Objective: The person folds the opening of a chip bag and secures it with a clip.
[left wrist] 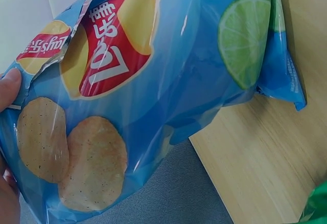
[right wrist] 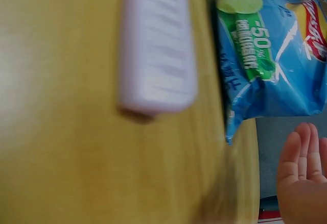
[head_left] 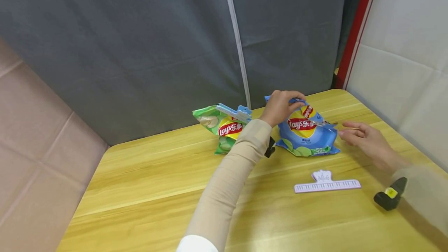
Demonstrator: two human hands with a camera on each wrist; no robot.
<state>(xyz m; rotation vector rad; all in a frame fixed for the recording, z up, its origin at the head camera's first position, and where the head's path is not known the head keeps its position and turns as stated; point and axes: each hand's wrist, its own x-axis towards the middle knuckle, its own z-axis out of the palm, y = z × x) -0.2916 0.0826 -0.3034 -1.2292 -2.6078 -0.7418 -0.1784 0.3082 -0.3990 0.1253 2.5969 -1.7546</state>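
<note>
While the left hand [head_left: 280, 107] pinches its top, the blue chip bag [head_left: 306, 133] stands crumpled.

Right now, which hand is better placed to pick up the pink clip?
Right. The right hand is open and free, nearer the pink bag clip; the left hand grips the blue chip bag top.

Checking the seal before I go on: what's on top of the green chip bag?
A light blue sealing clip sits clamped along the top edge of the green chip bag. The bag's mouth under the clip is covered, so I cannot tell how it is folded or what is inside.
</note>
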